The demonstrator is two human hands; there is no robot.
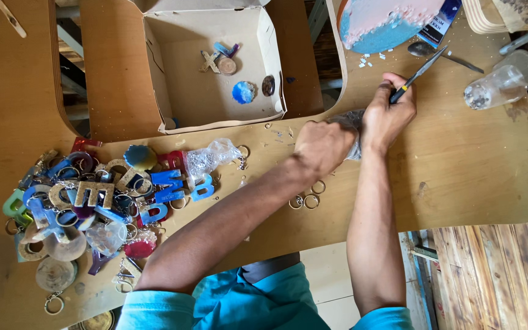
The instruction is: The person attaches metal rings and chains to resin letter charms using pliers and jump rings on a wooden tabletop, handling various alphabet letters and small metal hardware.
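Observation:
My left hand is closed around a clear, glittery resin piece and presses it against the wooden table. My right hand grips a thin metal file with a dark handle, whose tip points up and to the right. The file's lower end sits at the resin piece, which the two hands mostly hide.
A heap of resin letter keychains lies at the left. Loose key rings lie near my left forearm. An open cardboard box with a few resin pieces stands behind. A round pink-and-blue slab and clear plastic cups sit at the back right.

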